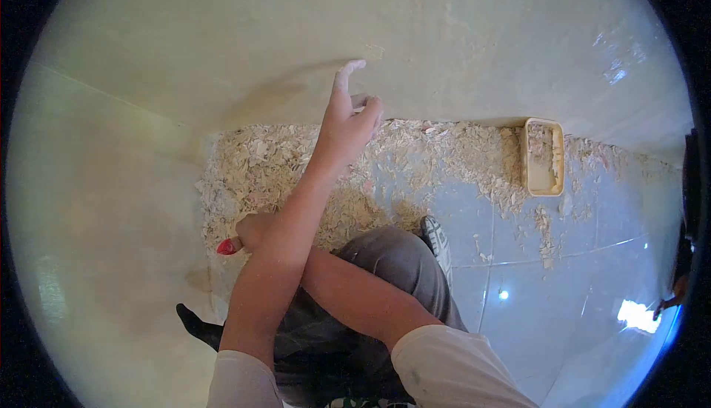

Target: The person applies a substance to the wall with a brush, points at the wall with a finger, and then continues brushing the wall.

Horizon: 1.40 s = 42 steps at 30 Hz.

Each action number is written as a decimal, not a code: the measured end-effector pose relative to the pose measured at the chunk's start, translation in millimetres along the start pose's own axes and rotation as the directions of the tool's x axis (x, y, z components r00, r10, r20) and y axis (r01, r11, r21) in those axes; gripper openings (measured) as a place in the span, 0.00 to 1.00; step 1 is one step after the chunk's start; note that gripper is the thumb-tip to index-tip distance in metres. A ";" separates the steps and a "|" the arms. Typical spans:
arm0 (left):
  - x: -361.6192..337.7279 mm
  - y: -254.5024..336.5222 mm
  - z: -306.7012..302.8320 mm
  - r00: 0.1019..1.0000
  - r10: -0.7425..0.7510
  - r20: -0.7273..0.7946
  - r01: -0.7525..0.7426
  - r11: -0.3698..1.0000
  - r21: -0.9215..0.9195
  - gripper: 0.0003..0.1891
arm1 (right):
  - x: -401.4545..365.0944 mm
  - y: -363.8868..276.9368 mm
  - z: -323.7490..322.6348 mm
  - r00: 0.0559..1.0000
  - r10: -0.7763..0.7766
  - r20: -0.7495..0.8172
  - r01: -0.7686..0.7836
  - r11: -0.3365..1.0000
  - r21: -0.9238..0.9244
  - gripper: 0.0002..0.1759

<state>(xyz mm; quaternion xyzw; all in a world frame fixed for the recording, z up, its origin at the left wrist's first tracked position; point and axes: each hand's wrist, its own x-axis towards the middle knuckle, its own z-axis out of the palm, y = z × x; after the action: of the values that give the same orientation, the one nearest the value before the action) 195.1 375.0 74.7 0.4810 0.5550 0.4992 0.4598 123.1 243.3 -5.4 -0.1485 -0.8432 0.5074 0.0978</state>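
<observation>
- Looking down from the head camera, I see the arms crossed. The left hand (346, 123) is up at centre frame against the wall (222, 52).
- That hand holds nothing. The first finger points straight up with its dusty tip on the plaster, and the other fingers are loosely bent.
- The right hand (254, 230) sits lower, left of centre, half hidden under the left forearm. It is clenched round a red-handled tool (227, 246), and only the red end pokes out, so I can't see the blade.
- Flakes (252, 164) lie in a thick band along the foot of the wall, from left of centre across to the tub (527, 158) at upper right. The tub has scraps in it too.
- I'd judge a good deal has already come off — the heap is deep and the wall above it looks bare and smooth.
- What's left, by my reading, is whatever that fingertip is feeling for, plus the mess spread over the floor (518, 282) by the shoe (437, 236).
</observation>
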 end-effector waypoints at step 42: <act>3.1 -15.1 15.5 0.979 -0.006 0.204 -0.022 0.991 0.132 0.36 | 28.4 16.3 23.5 0.984 0.151 0.090 -0.151 0.989 -0.005 0.11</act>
<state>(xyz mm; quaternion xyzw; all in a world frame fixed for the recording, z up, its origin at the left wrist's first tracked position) 209.0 379.3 58.3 0.5616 0.5350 0.4108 0.4792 91.6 240.9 -30.3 -0.1886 -0.8327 0.5202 0.0210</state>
